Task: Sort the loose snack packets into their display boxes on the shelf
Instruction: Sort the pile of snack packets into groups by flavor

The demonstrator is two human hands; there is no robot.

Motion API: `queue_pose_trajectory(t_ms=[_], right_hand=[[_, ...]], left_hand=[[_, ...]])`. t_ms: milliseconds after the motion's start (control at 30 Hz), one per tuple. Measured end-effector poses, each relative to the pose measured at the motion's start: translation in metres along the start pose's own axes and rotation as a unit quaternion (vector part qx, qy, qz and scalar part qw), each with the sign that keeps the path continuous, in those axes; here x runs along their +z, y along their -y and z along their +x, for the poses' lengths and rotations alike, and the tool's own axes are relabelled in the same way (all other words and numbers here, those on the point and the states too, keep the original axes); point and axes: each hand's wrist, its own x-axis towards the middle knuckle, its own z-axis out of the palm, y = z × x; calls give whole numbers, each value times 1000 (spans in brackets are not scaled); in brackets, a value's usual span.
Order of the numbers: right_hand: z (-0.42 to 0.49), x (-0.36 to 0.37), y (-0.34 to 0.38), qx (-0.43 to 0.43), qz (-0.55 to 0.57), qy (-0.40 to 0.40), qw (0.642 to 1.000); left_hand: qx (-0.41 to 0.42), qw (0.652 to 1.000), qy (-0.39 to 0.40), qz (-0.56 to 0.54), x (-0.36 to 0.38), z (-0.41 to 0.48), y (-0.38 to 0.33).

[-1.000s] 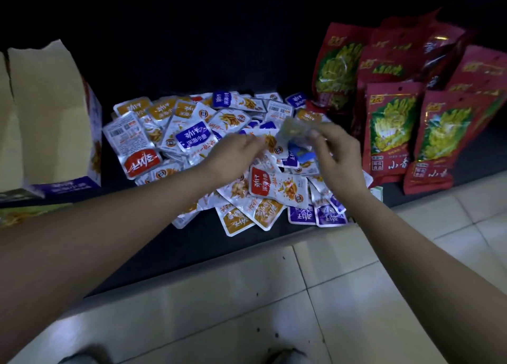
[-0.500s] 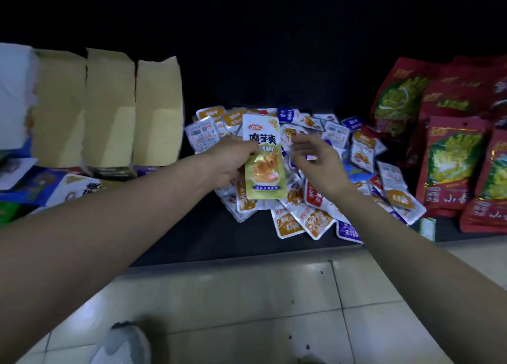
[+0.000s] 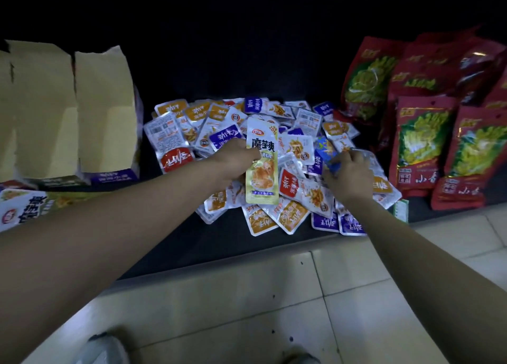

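You have barely started; your left hand (image 3: pixel 236 157) pinches a yellow packet (image 3: pixel 262 168) over the pile (image 3: pixel 290 215); your right hand (image 3: pixel 349 173), at its 3 o'clock, curls round a blue packet (image 3: pixel 323 151); the boxes (image 3: pixel 104 116) stand at 9 o'clock; most packets look unsorted.

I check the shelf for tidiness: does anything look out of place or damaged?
Yes. Small packets lie in a loose heap on the shelf, overlapping, some upside down. The long yellow packet in the left hand differs from them. The display box at left has ragged, torn flaps.
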Motion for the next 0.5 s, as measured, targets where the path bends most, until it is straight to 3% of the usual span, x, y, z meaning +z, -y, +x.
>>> queue_pose_trajectory(t_ms=[167,333,500], right_hand=[[9,-1,3,-18,-72,121,990],[12,3,4,-51,73,-42,995],[8,5,-9,-75,59,-88,992]], left_hand=[[6,1000,4,9,7,7,3],[8,1000,4,4,9,12,7],[-10,1000,11,2,7,14,9]])
